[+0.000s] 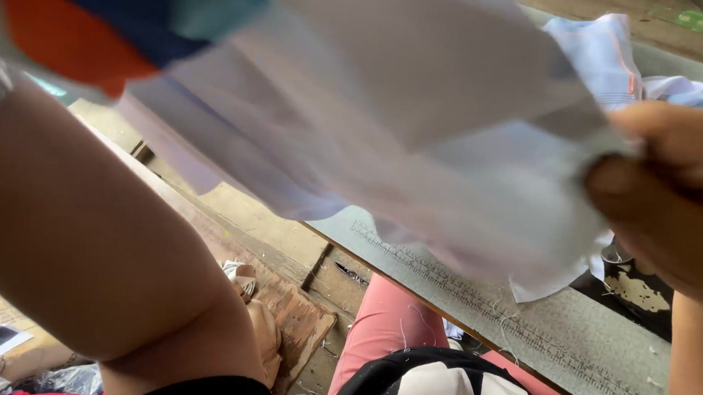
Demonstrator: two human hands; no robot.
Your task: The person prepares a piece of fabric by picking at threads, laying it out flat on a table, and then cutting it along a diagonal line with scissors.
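While the right hand (672, 198) is pinched shut on one edge of the pale cloth (419, 137), the sheet is stretched leftward and upward across the view, above the grey table edge (568, 345). Left hand is hidden; grip cannot be told.

1. A grey work table (568, 345) with a ruler scale printed along its edge runs diagonally just below the grip, loose threads lying on it.
2. A heap of pale blue and white fabric pieces (615, 59) sits just above the grip, at the table's far side.
3. Pink trousers (385, 319) and a black-and-white patterned garment (445, 391) show well below the grip, under the table edge.
4. A worn reddish mat (301, 323) lies on the floor, far down and to the left of the grip.
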